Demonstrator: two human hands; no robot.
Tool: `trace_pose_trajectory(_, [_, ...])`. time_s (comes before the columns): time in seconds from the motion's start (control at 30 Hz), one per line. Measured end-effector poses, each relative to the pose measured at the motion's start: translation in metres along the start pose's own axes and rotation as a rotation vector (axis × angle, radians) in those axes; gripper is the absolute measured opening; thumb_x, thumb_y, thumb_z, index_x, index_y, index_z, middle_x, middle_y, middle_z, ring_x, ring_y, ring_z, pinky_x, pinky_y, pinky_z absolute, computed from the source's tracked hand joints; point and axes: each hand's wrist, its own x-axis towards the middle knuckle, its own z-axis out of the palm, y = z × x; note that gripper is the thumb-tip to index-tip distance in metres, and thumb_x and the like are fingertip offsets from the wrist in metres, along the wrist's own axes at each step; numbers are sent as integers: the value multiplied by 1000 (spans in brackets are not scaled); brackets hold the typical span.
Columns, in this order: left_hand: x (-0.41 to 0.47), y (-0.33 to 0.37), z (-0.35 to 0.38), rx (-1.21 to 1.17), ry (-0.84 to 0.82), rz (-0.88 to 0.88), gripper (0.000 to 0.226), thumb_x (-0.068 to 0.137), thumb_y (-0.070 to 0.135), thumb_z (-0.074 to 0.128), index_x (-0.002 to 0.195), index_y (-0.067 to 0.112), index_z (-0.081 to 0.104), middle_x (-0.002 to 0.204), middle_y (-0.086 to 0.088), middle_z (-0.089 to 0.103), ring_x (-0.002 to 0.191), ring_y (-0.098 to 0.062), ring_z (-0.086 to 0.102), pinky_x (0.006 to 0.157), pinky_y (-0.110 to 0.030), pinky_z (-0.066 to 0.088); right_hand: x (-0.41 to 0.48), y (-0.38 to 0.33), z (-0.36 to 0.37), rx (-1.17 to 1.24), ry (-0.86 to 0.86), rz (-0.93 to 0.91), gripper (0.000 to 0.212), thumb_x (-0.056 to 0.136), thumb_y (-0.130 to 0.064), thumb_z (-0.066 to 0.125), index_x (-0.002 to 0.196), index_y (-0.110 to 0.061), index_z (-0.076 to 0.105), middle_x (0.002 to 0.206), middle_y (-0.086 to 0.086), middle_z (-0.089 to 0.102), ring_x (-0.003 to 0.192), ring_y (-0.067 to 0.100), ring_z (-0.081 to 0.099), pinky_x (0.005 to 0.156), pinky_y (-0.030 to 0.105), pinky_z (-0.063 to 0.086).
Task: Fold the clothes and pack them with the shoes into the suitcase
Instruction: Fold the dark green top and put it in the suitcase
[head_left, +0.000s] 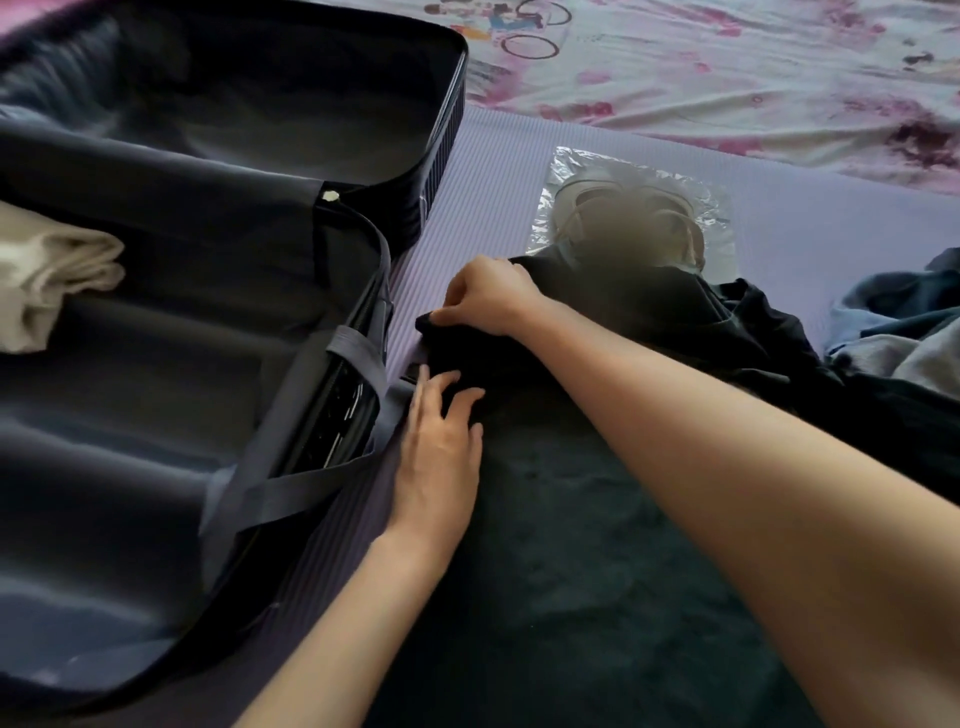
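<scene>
A dark open suitcase (156, 415) fills the left side, with a folded white garment (47, 280) inside at its left edge. A black garment (649, 322) lies on the purple mat (493, 171) to the right of the suitcase. My right hand (488, 296) pinches a folded edge of the black garment near its left end. Just below it, my left hand (441, 447) rests flat with spread fingers on the same garment, beside the suitcase rim. White shoes in a clear plastic bag (634, 208) lie behind the black garment, partly covered by it.
A blue-grey garment (898, 332) is bunched at the right edge of the mat. A pink floral bedsheet (727, 67) spreads behind the mat. Grey straps (358, 353) hang over the suitcase's right rim. A dark fuzzy cloth (571, 571) lies under my forearms.
</scene>
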Motion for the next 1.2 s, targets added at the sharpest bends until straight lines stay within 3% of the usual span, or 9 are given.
trace_pose_trajectory(0.17, [8,0,-1,-65,27,12,28,86,0,59,114,5,61,120,-11,50,109,-25,54,93,-30,45,9,4,-4,645,245,186,12,86,-27,66,82,-16,66,72,-4,58,82,17,58,79,28,44])
trace_pose_trajectory(0.27, [12,5,-4,-259,171,-65,22,87,-4,56,107,4,60,111,-7,48,93,-12,52,92,-14,41,10,6,-11,717,193,173,14,85,-15,67,93,-4,69,66,-6,54,69,12,54,64,21,43])
trace_pose_trajectory(0.43, [36,15,6,-538,304,-357,37,91,13,58,124,6,45,124,-9,46,109,-28,56,95,-40,46,8,6,-12,902,201,187,2,82,-8,69,82,-6,69,67,0,60,60,7,56,58,14,47])
trace_pose_trajectory(0.5, [50,14,12,-556,337,-449,35,91,9,56,125,5,50,123,-12,56,110,-28,57,96,-33,44,9,8,-12,986,227,194,14,81,-7,70,70,-14,64,68,1,61,62,10,58,64,21,49])
trace_pose_trajectory(0.63, [60,15,7,-653,434,-474,31,91,-6,47,115,5,64,110,-1,66,104,-11,59,88,-9,40,16,17,-16,954,355,243,22,81,-11,70,64,-21,62,68,-3,60,67,11,58,72,26,50])
trace_pose_trajectory(0.73, [49,15,4,-708,462,-423,33,91,-8,44,110,6,68,104,6,65,99,-1,59,85,-1,38,26,32,-23,999,497,357,18,83,-12,69,68,-20,63,72,-4,61,79,14,60,86,30,52])
trace_pose_trajectory(0.9, [48,21,5,-842,538,-499,37,91,-12,41,109,7,68,105,5,65,101,2,57,87,-2,38,32,37,-16,1002,464,357,3,84,-15,70,82,-14,67,75,-3,62,80,13,60,81,26,50])
trace_pose_trajectory(1.07, [55,22,10,-986,546,-601,52,86,-13,31,91,22,69,105,4,67,110,-7,58,105,-23,40,34,30,-12,922,423,226,5,86,-16,68,90,-14,67,79,-4,60,83,13,59,77,22,47])
trace_pose_trajectory(1.2, [52,21,5,-735,484,-443,44,87,-8,33,92,19,67,126,-3,55,123,-6,45,107,-16,29,16,40,-22,574,433,64,20,89,-24,62,108,-17,66,101,-4,65,92,9,58,87,28,48])
